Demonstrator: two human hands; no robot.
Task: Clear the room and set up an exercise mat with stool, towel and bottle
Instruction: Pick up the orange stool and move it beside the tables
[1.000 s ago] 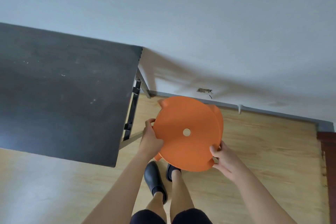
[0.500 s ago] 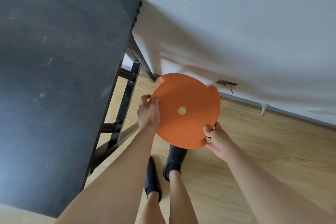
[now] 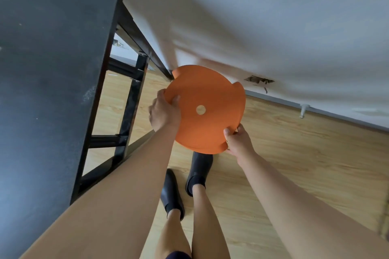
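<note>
Wood floor (image 3: 294, 164) | stool (image 3: 210, 90) btwn L grip (image 3: 165, 112) & R grip (image 3: 239, 142) | both clasp seat rim

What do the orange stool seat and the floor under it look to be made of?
The orange stool: likely moulded plastic, matte; uniform colour, smooth one-piece seat with centre hole and notched rim.
The floor: wood or wood-look laminate, slight sheen; grain and plank seams show, but not which.

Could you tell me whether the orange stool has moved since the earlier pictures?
Yes: the orange stool has shifted left, from below the wall hole toward the table leg.
</note>
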